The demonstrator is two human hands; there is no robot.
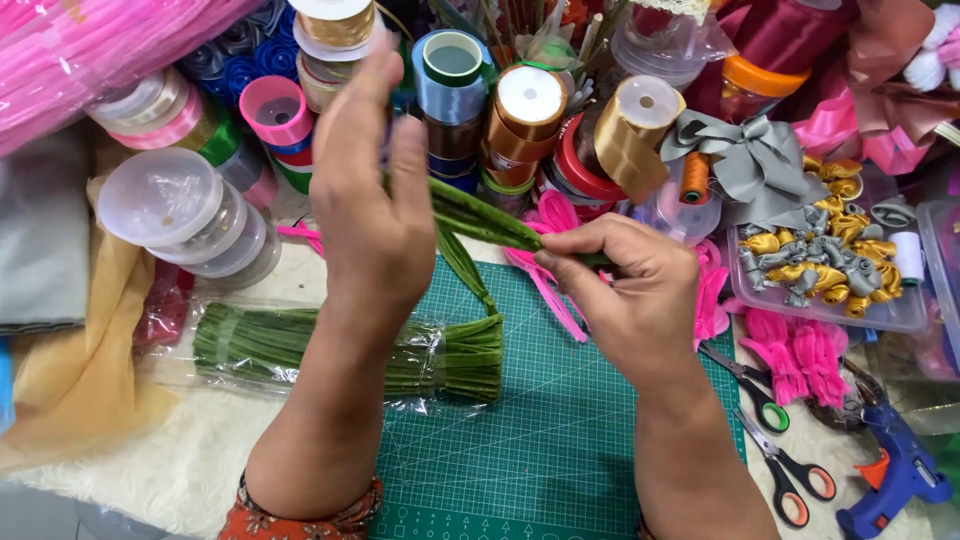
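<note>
My left hand and my right hand are raised above a green cutting mat. Together they hold a bunch of green pipe cleaners stretched between them. The left hand grips one end with its fingers upright. My right hand pinches the other end, close to pink pipe cleaners lying on the mat. One green strand hangs down toward a plastic-wrapped bundle of green pipe cleaners on the mat's left edge.
Many ribbon spools crowd the back. Stacked clear round containers stand at left. A tray of gold and grey ribbon roses, two scissors, a blue glue gun and pink tufts lie at right.
</note>
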